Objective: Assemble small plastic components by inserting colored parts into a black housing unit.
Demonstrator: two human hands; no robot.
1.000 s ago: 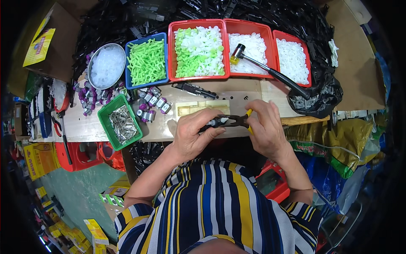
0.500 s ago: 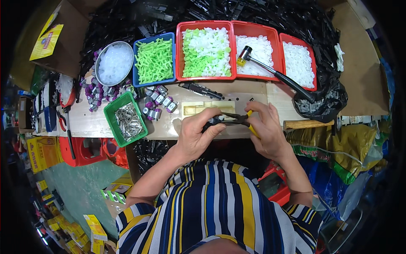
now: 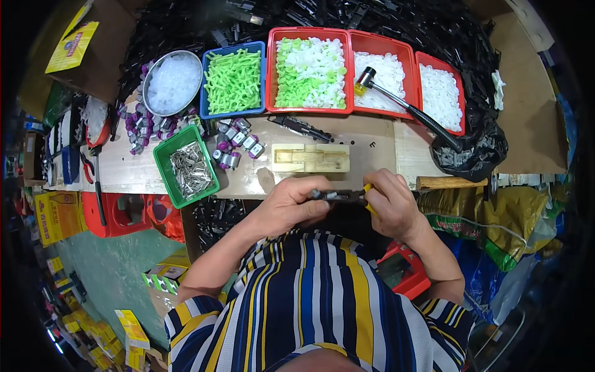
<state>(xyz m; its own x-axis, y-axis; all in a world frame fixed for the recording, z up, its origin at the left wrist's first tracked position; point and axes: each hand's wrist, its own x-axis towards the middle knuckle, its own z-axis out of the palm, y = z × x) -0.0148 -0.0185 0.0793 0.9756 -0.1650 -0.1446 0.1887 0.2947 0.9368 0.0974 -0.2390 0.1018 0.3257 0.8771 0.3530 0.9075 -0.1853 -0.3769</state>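
Just off the bench's front edge, my left hand (image 3: 290, 203) pinches a small dark part with a pale piece in it (image 3: 327, 194). My right hand (image 3: 396, 209) is wrapped around yellow-handled pliers (image 3: 370, 197). Their jaws point left and meet the dark part; whether they grip it is too small to tell. Beyond my hands on the bench lies a pale, slotted wooden block (image 3: 338, 162). Behind that block sits a long black mechanism (image 3: 302, 129).
Bins of green pins (image 3: 233, 80), mixed green-white pieces (image 3: 310, 73) and white pieces (image 3: 439, 96) line the back. A mallet (image 3: 406, 106) rests across them. At left are a green bin of metal parts (image 3: 190, 173), silver-purple pieces (image 3: 238, 137) and a bowl (image 3: 174, 84).
Both hands have drawn back toward my body, bringing the dark part and pliers off the bench edge. The wooden block now shows fully. The view has shifted slightly.
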